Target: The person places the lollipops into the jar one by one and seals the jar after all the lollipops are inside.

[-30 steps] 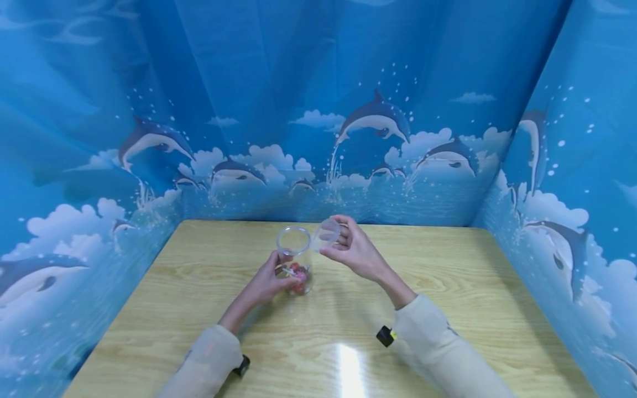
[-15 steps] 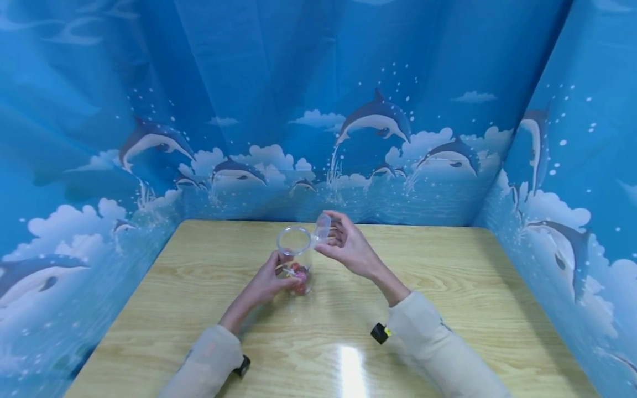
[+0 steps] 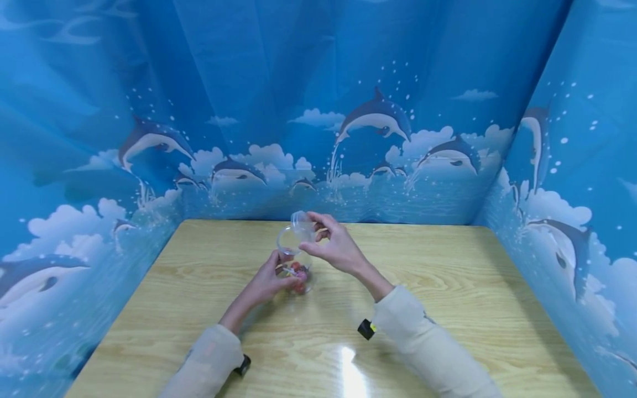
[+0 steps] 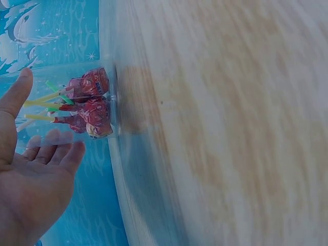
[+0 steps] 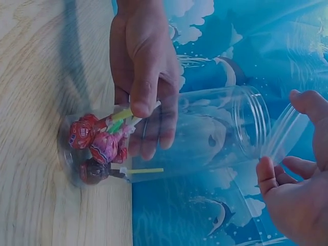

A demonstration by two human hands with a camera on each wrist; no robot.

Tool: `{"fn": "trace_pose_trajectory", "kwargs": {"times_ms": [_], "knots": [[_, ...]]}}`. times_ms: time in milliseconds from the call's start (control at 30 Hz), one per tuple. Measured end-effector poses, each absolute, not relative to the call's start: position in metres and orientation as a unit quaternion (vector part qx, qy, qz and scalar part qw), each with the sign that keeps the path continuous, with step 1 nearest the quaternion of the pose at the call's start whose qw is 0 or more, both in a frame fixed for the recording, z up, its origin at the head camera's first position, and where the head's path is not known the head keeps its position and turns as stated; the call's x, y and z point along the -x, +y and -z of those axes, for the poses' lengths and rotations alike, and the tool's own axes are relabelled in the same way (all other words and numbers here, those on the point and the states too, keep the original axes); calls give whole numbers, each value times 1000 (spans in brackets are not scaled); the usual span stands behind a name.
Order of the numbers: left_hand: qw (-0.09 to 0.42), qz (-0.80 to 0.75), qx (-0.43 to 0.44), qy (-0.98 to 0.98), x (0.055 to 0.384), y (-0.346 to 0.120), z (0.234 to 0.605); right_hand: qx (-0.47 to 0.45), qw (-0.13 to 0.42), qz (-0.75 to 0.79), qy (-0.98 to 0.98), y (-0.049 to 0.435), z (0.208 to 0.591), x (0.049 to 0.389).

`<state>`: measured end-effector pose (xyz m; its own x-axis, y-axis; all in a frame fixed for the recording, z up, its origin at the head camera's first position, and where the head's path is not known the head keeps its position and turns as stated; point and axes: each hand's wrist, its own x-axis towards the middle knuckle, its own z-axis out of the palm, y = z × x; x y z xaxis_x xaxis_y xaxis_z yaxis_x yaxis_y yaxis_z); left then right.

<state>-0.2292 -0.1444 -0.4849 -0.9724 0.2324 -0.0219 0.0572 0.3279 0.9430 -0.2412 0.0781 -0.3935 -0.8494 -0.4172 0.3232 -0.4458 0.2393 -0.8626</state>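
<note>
A clear, round screw-top jar (image 5: 205, 125) stands upright on the table, its mouth uncovered at the top. Wrapped lollipops (image 5: 105, 146), red, pink and dark with yellow, green and white sticks, lie in its lower part. The left hand (image 3: 267, 283) grips the jar low on its side, thumb and fingers around the wall. Between thumb and fingers, the right hand (image 3: 338, 247) holds a clear lid (image 3: 301, 225) by its edge. The lid is tilted over the jar's mouth, its lower edge right at the rim in the right wrist view.
The light wood-grain table (image 3: 428, 276) extends to both sides of the jar. Behind it and along its sides hang blue curtains (image 3: 308, 110) printed with dolphins and clouds. A black wrist camera (image 3: 366, 329) sits beneath the right sleeve.
The right hand has moved left with the lid, from beside the jar to over its mouth, and the lid has turned. The left hand and the jar have stayed in place.
</note>
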Motion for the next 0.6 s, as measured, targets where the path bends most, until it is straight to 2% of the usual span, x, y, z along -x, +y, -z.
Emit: {"fn": "trace_pose_trajectory", "kwargs": {"times_ms": [267,600], "knots": [[81,-581,-101,803,228,-145,485,-296,46,-502,-811,69,396,241],[80,-578,-100,806,228,-145,485,-318,51,-463,-826,65,396,246]]}}
